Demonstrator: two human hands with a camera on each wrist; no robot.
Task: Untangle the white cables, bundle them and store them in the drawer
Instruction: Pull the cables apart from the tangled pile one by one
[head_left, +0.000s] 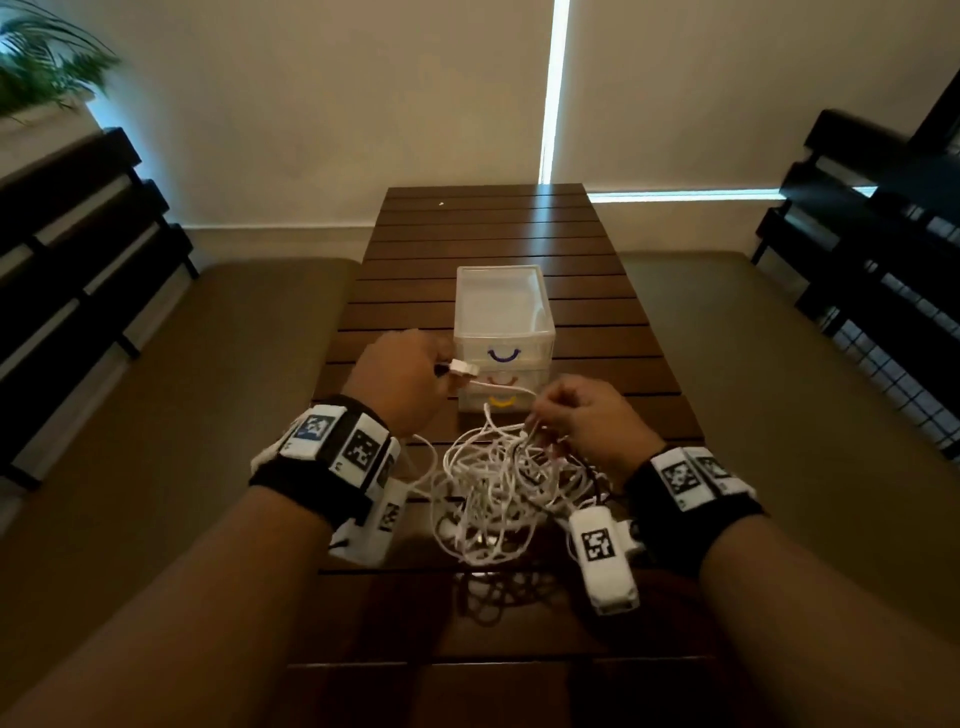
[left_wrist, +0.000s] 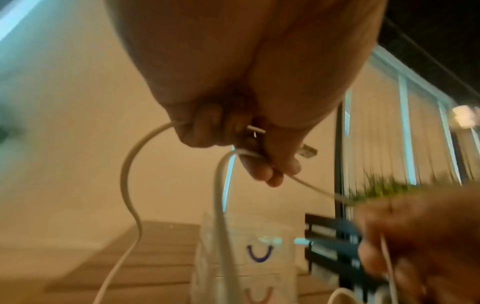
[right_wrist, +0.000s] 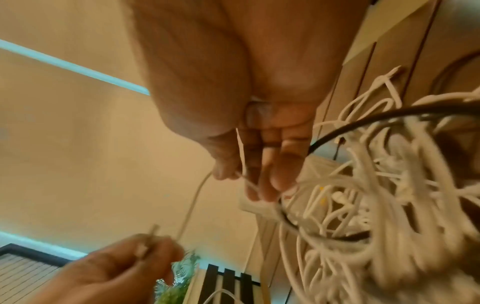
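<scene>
Left hand: fingers curled, pinching a white plug between thumb and fingertips. The plug's metal end sticks out past the fingers toward the drawer unit. In the left wrist view the same hand has two runs of white cable leaving it: one loops out to the side and drops toward the table, the other passes under the fingers and runs off toward the right hand.

Right hand: fingers curled down, pinching a thin white strand at the top of the tangle of white cables. The right wrist view shows the thumb and fingertips closed on that strand, which runs from the pinch across to the left hand. A black cable passes just beside the right fingers and is wound through the white tangle.

Tangle: lies on the slatted wooden table, between the two wrists, directly below and touching the right hand, near but below the left. The strand between the two hands hangs in front of the drawer unit.

Drawer unit: clear plastic, stands on the table just beyond the hands. Its front shows a blue handle at the top, a reddish one in the middle and a yellow one at the bottom. All three drawers look closed; no cable inside that I can see.

Both views from the wrists are blurred.
</scene>
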